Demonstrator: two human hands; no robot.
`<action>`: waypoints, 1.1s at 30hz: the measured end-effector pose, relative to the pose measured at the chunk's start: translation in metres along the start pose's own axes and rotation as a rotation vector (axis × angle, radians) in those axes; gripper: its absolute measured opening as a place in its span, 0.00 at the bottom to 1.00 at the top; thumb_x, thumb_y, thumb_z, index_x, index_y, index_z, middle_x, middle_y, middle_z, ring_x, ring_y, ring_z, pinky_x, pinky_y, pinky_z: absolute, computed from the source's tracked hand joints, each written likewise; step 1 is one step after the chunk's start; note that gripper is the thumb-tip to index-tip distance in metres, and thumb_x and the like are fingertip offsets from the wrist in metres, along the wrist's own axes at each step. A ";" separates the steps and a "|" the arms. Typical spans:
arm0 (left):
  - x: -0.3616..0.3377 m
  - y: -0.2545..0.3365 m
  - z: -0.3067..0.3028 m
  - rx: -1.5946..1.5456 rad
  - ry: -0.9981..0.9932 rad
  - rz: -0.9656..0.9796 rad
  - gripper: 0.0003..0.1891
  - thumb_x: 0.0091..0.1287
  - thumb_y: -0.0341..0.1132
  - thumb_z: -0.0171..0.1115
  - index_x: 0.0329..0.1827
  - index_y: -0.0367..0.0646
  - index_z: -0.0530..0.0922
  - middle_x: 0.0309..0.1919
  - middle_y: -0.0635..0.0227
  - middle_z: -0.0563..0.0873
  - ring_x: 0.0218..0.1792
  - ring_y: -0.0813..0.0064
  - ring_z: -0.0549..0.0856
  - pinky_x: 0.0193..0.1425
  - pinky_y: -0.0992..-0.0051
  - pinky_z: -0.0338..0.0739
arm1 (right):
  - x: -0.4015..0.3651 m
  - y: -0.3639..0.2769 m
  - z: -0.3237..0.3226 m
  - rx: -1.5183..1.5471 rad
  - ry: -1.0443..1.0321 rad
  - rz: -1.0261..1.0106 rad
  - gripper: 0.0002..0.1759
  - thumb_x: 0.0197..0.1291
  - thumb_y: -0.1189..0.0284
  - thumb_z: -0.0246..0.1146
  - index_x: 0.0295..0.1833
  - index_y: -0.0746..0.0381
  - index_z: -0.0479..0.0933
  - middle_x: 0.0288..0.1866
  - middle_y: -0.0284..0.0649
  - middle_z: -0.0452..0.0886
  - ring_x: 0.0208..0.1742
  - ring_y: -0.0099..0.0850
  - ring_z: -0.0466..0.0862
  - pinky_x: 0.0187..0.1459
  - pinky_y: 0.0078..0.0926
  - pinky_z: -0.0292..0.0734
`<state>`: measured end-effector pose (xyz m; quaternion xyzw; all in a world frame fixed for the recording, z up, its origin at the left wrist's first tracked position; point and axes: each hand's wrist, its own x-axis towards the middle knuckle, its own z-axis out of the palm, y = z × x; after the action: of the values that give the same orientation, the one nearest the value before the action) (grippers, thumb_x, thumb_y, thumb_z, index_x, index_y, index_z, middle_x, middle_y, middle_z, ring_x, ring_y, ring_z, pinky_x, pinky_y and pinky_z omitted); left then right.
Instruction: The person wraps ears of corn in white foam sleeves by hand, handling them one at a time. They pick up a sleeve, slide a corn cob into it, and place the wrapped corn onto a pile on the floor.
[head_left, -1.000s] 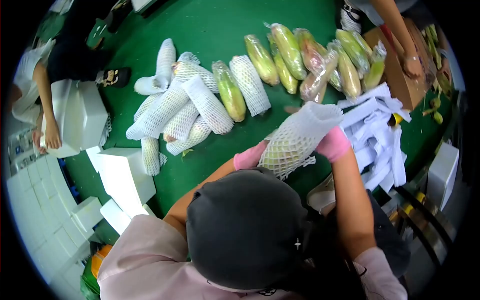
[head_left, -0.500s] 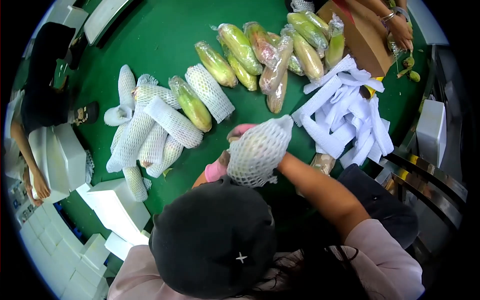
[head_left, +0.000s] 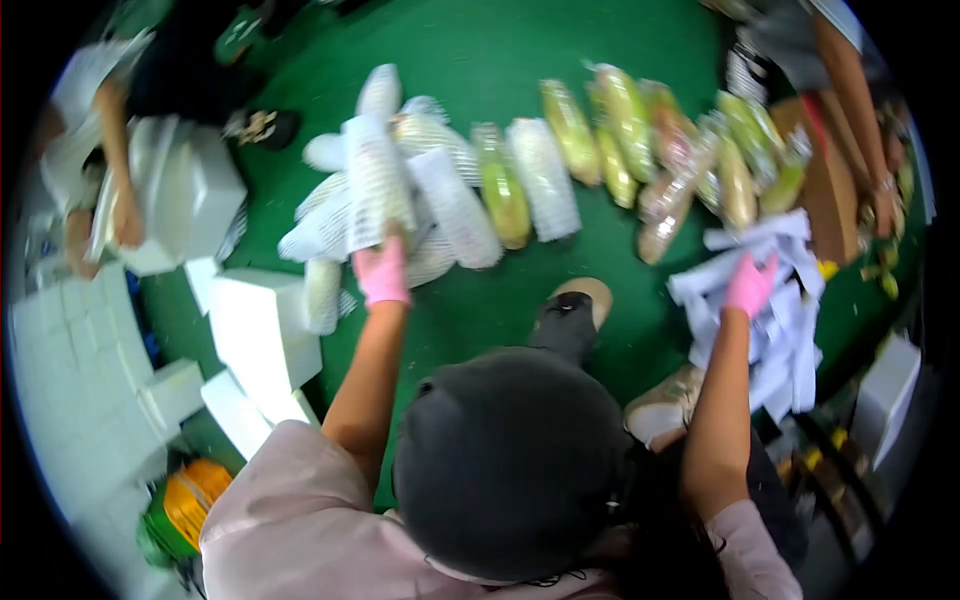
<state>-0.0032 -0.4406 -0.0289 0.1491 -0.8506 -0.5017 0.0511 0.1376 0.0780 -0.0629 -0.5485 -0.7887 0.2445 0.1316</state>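
Risk, as judged: the long, rounded bundle in white foam mesh (head_left: 375, 175) could roll off the heap of similar white mesh-sleeved bundles (head_left: 455, 210), its bed being rounded and uneven; overlapping, flat white foam sleeves (head_left: 785, 345) could snag together.
Left hand, pink-gloved (head_left: 382, 272): closed on the bundle's near end; bundle extends forward from it, atop the heap.
Right hand, pink-gloved (head_left: 750, 288): at the sleeves; grip cannot be told.

Left, netted produce (head_left: 455, 208); right, wrapped produce (head_left: 667, 125) behind foam sleeves (head_left: 785, 338)
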 end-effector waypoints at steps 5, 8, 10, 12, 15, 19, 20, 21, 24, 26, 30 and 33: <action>-0.080 0.096 0.021 0.166 0.240 0.299 0.37 0.56 0.23 0.61 0.71 0.35 0.60 0.67 0.51 0.65 0.69 0.58 0.66 0.71 0.62 0.63 | -0.094 -0.080 -0.021 0.620 -0.111 -0.167 0.29 0.68 0.74 0.58 0.73 0.67 0.62 0.67 0.45 0.73 0.58 0.29 0.76 0.59 0.25 0.71; -0.090 0.132 0.038 -0.106 -0.113 0.576 0.39 0.48 0.24 0.68 0.68 0.38 0.66 0.68 0.49 0.65 0.70 0.52 0.65 0.73 0.60 0.59 | -0.154 -0.140 -0.029 0.413 -0.377 -0.440 0.27 0.62 0.78 0.60 0.68 0.65 0.70 0.59 0.41 0.80 0.51 0.25 0.77 0.55 0.21 0.71; -0.063 0.158 0.055 -0.176 -0.391 0.741 0.41 0.48 0.30 0.70 0.69 0.38 0.65 0.67 0.49 0.68 0.70 0.49 0.64 0.74 0.58 0.58 | -0.169 -0.181 -0.033 0.577 -0.807 -0.609 0.29 0.57 0.80 0.61 0.67 0.66 0.70 0.54 0.38 0.81 0.47 0.22 0.78 0.51 0.18 0.71; -0.050 0.165 0.085 -0.288 -0.578 0.686 0.36 0.60 0.35 0.62 0.73 0.38 0.61 0.68 0.51 0.67 0.71 0.54 0.64 0.75 0.60 0.56 | -0.171 -0.194 -0.030 1.099 -1.326 -0.209 0.31 0.63 0.71 0.60 0.71 0.68 0.64 0.57 0.38 0.78 0.50 0.25 0.79 0.54 0.20 0.72; -0.061 0.144 0.141 -0.843 -0.831 0.081 0.27 0.76 0.40 0.47 0.74 0.39 0.58 0.68 0.56 0.66 0.69 0.62 0.68 0.74 0.66 0.59 | -0.158 -0.203 -0.014 1.250 -1.357 0.275 0.28 0.70 0.65 0.55 0.70 0.69 0.64 0.55 0.37 0.79 0.51 0.23 0.80 0.52 0.20 0.74; -0.097 0.092 0.190 -0.467 -0.476 -0.127 0.28 0.75 0.49 0.49 0.65 0.31 0.67 0.57 0.44 0.77 0.60 0.53 0.77 0.66 0.69 0.67 | -0.140 -0.151 0.035 0.604 -1.035 -0.169 0.13 0.63 0.73 0.64 0.49 0.69 0.79 0.40 0.32 0.80 0.39 0.19 0.75 0.44 0.19 0.73; -0.106 0.084 0.194 -0.435 -0.473 -0.152 0.28 0.75 0.50 0.49 0.64 0.31 0.68 0.55 0.44 0.79 0.58 0.51 0.78 0.64 0.67 0.68 | -0.142 -0.133 0.042 0.488 -0.842 -0.311 0.10 0.63 0.74 0.64 0.47 0.69 0.79 0.39 0.32 0.79 0.38 0.19 0.74 0.43 0.20 0.73; -0.115 0.083 0.190 -0.402 -0.470 -0.182 0.28 0.74 0.51 0.50 0.62 0.31 0.69 0.53 0.43 0.80 0.56 0.49 0.79 0.62 0.66 0.70 | -0.150 -0.127 0.040 0.367 -0.651 -0.445 0.08 0.62 0.75 0.65 0.44 0.69 0.79 0.37 0.32 0.79 0.37 0.19 0.74 0.41 0.21 0.73; -0.111 0.075 0.173 -0.365 -0.719 -0.256 0.24 0.71 0.50 0.56 0.51 0.31 0.76 0.39 0.55 0.85 0.41 0.64 0.82 0.50 0.69 0.74 | -0.153 -0.115 0.044 0.519 -0.269 -0.620 0.07 0.64 0.75 0.63 0.42 0.68 0.78 0.39 0.34 0.79 0.35 0.23 0.75 0.41 0.23 0.73; -0.108 0.074 0.159 -0.487 -0.915 -0.334 0.19 0.70 0.45 0.61 0.42 0.33 0.79 0.33 0.68 0.84 0.35 0.80 0.78 0.44 0.74 0.74 | -0.148 -0.109 0.039 1.110 -0.598 0.169 0.14 0.73 0.65 0.52 0.49 0.65 0.75 0.43 0.35 0.80 0.41 0.28 0.78 0.48 0.27 0.75; -0.056 0.059 0.134 -1.016 -0.621 -0.980 0.22 0.70 0.53 0.58 0.50 0.41 0.77 0.40 0.60 0.85 0.42 0.61 0.83 0.55 0.61 0.76 | -0.169 -0.125 0.011 1.240 -1.122 0.427 0.20 0.73 0.61 0.48 0.57 0.64 0.74 0.47 0.34 0.82 0.48 0.27 0.81 0.54 0.27 0.76; -0.002 0.070 0.102 -1.034 -0.767 -1.112 0.20 0.71 0.48 0.58 0.55 0.41 0.75 0.46 0.59 0.84 0.43 0.60 0.84 0.52 0.58 0.78 | -0.187 -0.116 0.046 0.229 -1.606 -0.037 0.19 0.66 0.58 0.56 0.47 0.63 0.81 0.43 0.40 0.85 0.48 0.35 0.84 0.52 0.31 0.77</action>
<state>-0.0395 -0.3229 -0.0180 0.3227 -0.2761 -0.7951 -0.4331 0.0910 -0.1388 -0.0291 -0.1755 -0.6215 0.6407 -0.4153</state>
